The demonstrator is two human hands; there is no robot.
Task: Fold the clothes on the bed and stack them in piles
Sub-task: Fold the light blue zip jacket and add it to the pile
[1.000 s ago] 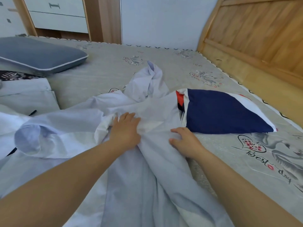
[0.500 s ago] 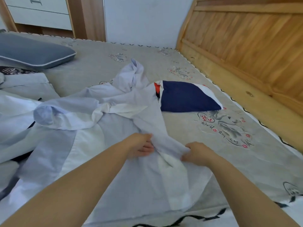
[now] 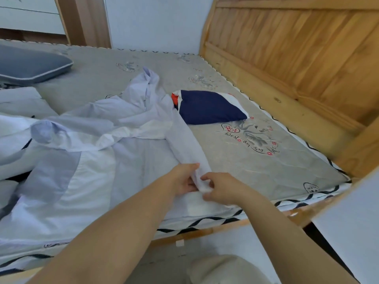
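**Shirt hem gathered at the bed's near edge**

Shirt (image 3: 123, 144) lies spread across the bed (image 3: 256, 160). Since a second ago both hands slid from its chest down to the hem, so I judge folding is only starting. My left hand (image 3: 182, 178) and right hand (image 3: 221, 188) pinch the front strip between curled fingers. Count: 1 pale shirt, 1 folded navy garment (image 3: 209, 108), 1 grey pillow (image 3: 30, 65).

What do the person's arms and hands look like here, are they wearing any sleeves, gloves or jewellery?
Both forearms are bare as far as the frame shows, with no sleeves in view. The left hand and right hand wear no gloves, and no rings, watch or bracelet can be seen on the fingers or wrists.
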